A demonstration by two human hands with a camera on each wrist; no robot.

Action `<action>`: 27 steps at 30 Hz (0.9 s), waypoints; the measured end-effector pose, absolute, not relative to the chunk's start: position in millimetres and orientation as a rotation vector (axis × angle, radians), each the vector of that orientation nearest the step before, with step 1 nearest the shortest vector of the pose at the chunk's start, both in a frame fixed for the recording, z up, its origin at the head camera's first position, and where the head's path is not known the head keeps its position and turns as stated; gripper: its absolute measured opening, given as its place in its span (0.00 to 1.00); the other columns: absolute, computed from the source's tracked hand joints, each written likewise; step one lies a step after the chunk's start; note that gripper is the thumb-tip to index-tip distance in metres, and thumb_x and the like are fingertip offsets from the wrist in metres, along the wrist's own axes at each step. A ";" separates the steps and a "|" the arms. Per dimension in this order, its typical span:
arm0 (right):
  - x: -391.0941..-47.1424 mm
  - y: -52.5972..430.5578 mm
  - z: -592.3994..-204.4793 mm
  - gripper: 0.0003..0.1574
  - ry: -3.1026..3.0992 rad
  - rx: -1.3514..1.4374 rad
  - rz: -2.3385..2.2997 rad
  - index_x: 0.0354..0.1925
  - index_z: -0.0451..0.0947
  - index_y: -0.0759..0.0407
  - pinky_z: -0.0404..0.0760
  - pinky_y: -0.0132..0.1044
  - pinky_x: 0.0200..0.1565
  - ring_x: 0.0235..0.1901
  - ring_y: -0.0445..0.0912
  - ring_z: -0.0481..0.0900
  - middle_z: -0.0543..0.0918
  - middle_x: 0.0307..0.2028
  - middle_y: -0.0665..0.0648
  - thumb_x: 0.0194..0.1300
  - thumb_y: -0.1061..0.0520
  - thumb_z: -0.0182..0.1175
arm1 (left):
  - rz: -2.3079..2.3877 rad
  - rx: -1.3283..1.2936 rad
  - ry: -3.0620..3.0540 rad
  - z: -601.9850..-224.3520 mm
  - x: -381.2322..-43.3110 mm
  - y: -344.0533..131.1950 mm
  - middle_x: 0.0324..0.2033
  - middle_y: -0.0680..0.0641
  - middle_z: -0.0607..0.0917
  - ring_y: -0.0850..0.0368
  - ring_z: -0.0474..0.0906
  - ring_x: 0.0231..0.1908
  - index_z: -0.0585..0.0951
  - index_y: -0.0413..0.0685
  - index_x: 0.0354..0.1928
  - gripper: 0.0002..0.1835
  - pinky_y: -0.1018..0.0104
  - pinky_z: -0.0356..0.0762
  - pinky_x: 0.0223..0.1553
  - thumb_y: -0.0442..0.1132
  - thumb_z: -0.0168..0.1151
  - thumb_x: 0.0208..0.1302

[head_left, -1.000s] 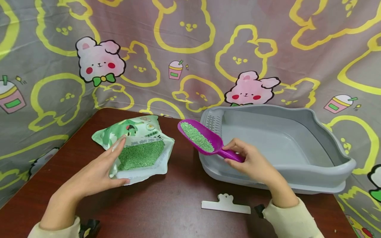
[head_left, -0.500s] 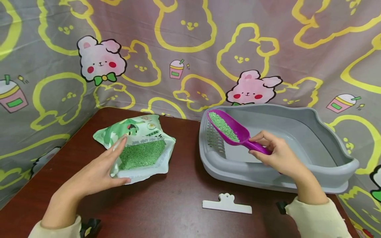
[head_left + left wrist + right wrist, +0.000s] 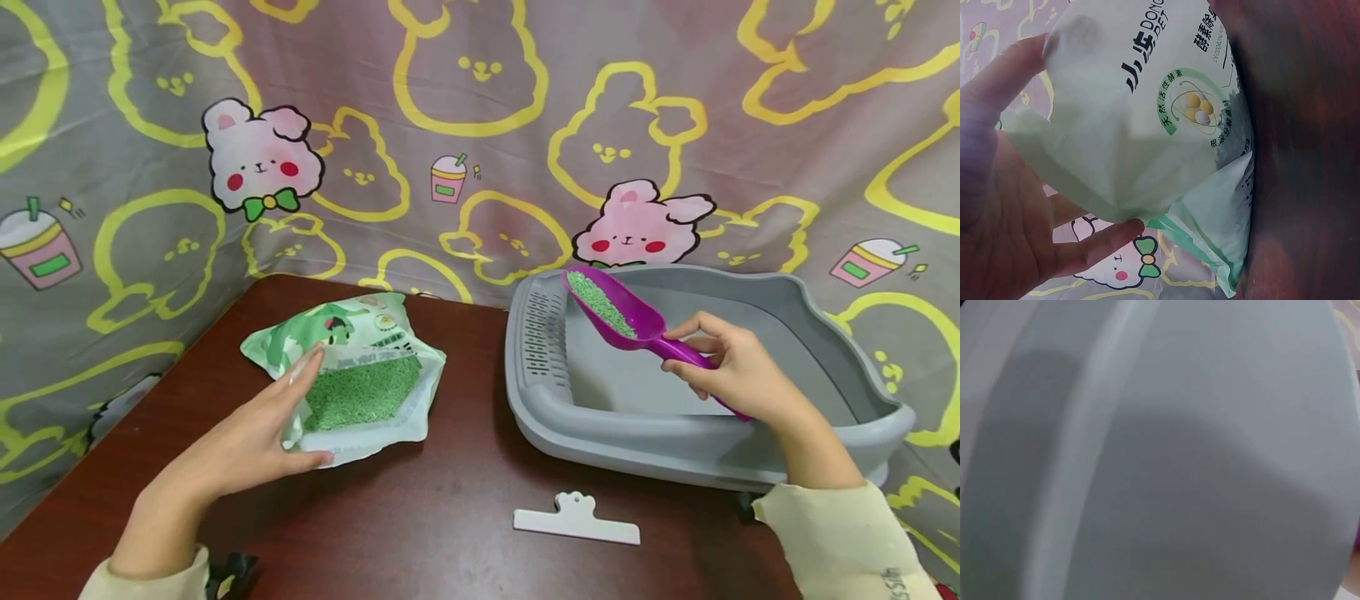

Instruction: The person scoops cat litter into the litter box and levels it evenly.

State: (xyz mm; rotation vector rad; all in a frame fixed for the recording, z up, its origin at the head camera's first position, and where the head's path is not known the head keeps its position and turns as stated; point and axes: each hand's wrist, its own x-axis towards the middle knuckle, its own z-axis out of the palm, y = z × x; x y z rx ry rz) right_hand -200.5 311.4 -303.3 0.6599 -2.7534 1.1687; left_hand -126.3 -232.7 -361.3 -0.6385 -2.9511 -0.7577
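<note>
My left hand (image 3: pixel 236 442) holds the near left side of an open cat litter bag (image 3: pixel 322 329), thumb and fingers set apart around its mouth. Green litter pellets (image 3: pixel 363 396) show inside. In the left wrist view, the printed bag (image 3: pixel 1141 125) lies between thumb and fingers. My right hand (image 3: pixel 738 367) grips the handle of a purple scoop (image 3: pixel 645 321) loaded with green pellets. The scoop is above a grey litter box (image 3: pixel 652 454), roughly level, its bowl toward the box's perforated left part. The right wrist view is mostly filled by the blurred grey box wall (image 3: pixel 1222 456).
A white bag clip (image 3: pixel 576 521) lies on the dark wooden table (image 3: pixel 450 533), in front of the litter box. Behind stands a patterned cloth (image 3: pixel 495 158) with rabbit drawings, close to the back edge of the table and the box.
My right hand has carried the loaded scoop rightward, from beside the litter box's left rim to over its inside. The left hand stays at the bag. The view has shifted slightly.
</note>
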 end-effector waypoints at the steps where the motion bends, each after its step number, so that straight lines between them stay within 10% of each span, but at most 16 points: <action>1: -202.2 313.6 -302.7 0.22 -2.755 0.658 1.161 0.50 0.74 0.59 0.72 0.35 0.16 0.13 0.46 0.74 0.84 0.25 0.44 0.59 0.67 0.70 | -0.762 -0.639 -2.952 -361.3 -126.2 -232.6 0.80 0.49 0.43 0.40 0.50 0.77 0.39 0.54 0.80 0.64 0.86 0.41 0.66 0.62 0.72 0.54; 27: -227.7 355.5 -310.4 0.21 -2.942 0.534 1.012 0.51 0.72 0.61 0.75 0.37 0.19 0.15 0.51 0.76 0.86 0.28 0.53 0.62 0.62 0.69 | -0.746 -0.631 -2.942 -363.2 -124.7 -232.6 0.80 0.50 0.44 0.41 0.50 0.77 0.39 0.56 0.80 0.63 0.83 0.44 0.67 0.62 0.72 0.55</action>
